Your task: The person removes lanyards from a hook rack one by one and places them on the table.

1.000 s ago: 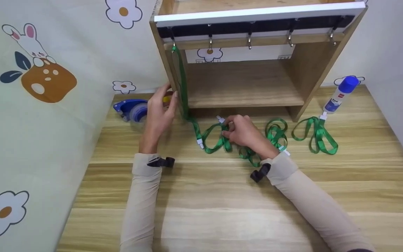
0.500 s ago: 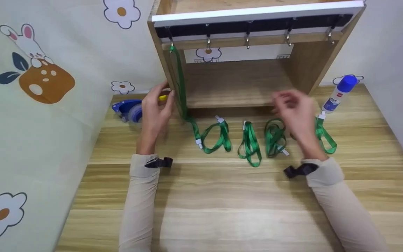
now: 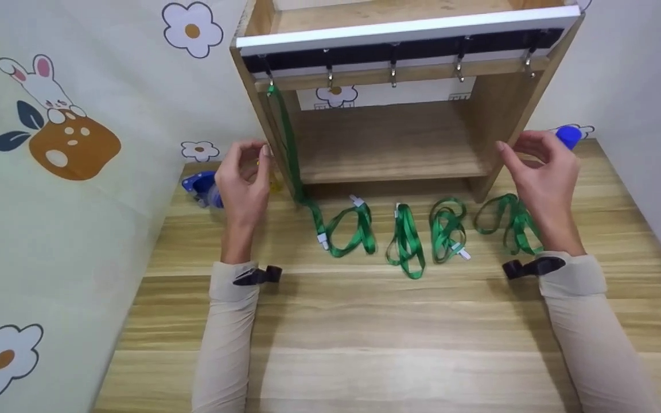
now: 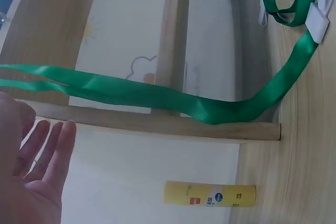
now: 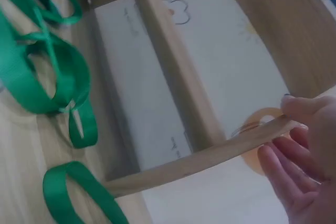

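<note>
So from where I'm watching, I count five green lanyards. One hanging lanyard [image 3: 286, 143] is looped over the leftmost of five metal hooks [image 3: 392, 67] under the top of the wooden shelf unit [image 3: 388, 135], upper middle of the head view, and trails down onto the table [image 3: 365, 332]. The other four, lanyards on the table [image 3: 405, 235], lie in a row just in front of the unit, loosely coiled, flat shiny ribbon with white plastic clips.

My left hand [image 3: 242, 182] sits just beside the unit's left side panel, fingers loosely curled in the head view, straight and spread in the wrist view, gripping nothing. My right hand [image 3: 540, 169] is at the right side panel; in the wrist view its thumb and fingertips [image 5: 294, 106] touch the panel's front edge.

One blue tape dispenser [image 3: 199, 186] peeks out behind the left hand, one yellow glue stick [image 4: 210, 194] lies by the unit's left side, and one blue-capped bottle [image 3: 568, 135] shows behind the right hand.
</note>
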`<state>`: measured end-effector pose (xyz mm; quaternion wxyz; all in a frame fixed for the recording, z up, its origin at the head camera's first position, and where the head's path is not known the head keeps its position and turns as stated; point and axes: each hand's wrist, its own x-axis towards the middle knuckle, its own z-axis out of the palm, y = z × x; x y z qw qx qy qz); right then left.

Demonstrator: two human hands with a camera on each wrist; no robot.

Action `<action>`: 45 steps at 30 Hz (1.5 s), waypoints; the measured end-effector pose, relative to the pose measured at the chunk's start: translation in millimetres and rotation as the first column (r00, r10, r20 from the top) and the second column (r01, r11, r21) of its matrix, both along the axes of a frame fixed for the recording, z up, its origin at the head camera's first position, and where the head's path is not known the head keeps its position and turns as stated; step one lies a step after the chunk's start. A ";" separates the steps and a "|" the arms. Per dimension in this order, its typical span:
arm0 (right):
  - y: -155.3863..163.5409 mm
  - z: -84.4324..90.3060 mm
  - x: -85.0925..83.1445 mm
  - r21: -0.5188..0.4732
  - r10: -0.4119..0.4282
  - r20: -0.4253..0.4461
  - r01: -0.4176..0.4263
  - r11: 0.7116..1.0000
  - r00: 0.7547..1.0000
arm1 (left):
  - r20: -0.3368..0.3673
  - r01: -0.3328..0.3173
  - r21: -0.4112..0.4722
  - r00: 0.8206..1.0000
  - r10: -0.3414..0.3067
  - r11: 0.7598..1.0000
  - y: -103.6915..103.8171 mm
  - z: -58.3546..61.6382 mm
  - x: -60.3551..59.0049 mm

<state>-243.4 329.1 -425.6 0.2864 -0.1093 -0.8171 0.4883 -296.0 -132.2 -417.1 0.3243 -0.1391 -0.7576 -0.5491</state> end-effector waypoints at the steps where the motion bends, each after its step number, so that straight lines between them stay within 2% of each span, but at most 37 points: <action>1: 1.1 -2.1 -1.0 0.013 -0.001 0.013 0.001 1.000 1.000 | 0.000 0.004 0.003 1.000 -0.004 1.000 1.3 1.9 3.3; 4: 3.8 -6.7 -3.3 0.047 -0.018 0.022 0.017 0.999 1.000 | 0.008 0.012 -0.021 1.000 -0.012 1.000 5.7 5.0 8.3; 11: 4.0 -8.7 -4.6 0.099 -0.018 -0.036 0.022 0.995 0.999 | -0.022 0.047 -0.087 0.999 -0.049 0.995 1.9 -5.8 -4.4; 18: 2.7 -8.8 -6.0 0.092 -0.021 -0.020 0.023 0.995 1.000 | 0.082 0.136 -0.150 0.989 -0.125 0.979 -0.7 -6.6 -6.5; 21: 2.5 -9.6 -6.3 0.088 -0.022 -0.022 0.024 0.996 0.999 | 0.096 0.119 -0.185 0.990 -0.103 0.975 1.4 -7.8 -7.6; 27: 1.4 -11.7 -6.2 0.082 -0.018 -0.040 0.021 0.996 0.999 | 0.034 0.051 -0.224 0.998 -0.044 0.973 1.9 -10.8 -8.1; 31: 0.5 -12.2 -5.9 0.080 -0.013 -0.048 0.017 0.997 0.999 | -0.042 0.041 -0.218 0.998 -0.052 0.975 -1.0 -4.8 -4.2; 34: 0.4 -12.2 -5.3 0.078 -0.020 -0.049 0.024 0.997 0.999 | -0.076 0.058 -0.176 0.995 -0.072 0.983 -2.5 4.4 1.9; 38: 0.4 -12.5 -4.6 0.073 -0.021 -0.070 0.026 0.997 0.997 | -0.105 0.081 -0.144 0.990 -0.097 0.986 -4.2 19.0 14.2; 41: 0.4 -12.3 -3.9 0.073 -0.020 -0.081 0.026 0.997 0.997 | -0.150 0.081 -0.163 0.983 -0.106 0.983 -5.9 29.7 24.4; 45: 0.6 -11.5 -2.4 0.080 -0.027 -0.070 0.033 0.996 0.997 | -0.170 0.121 -0.145 0.975 -0.146 0.982 -7.1 40.6 33.9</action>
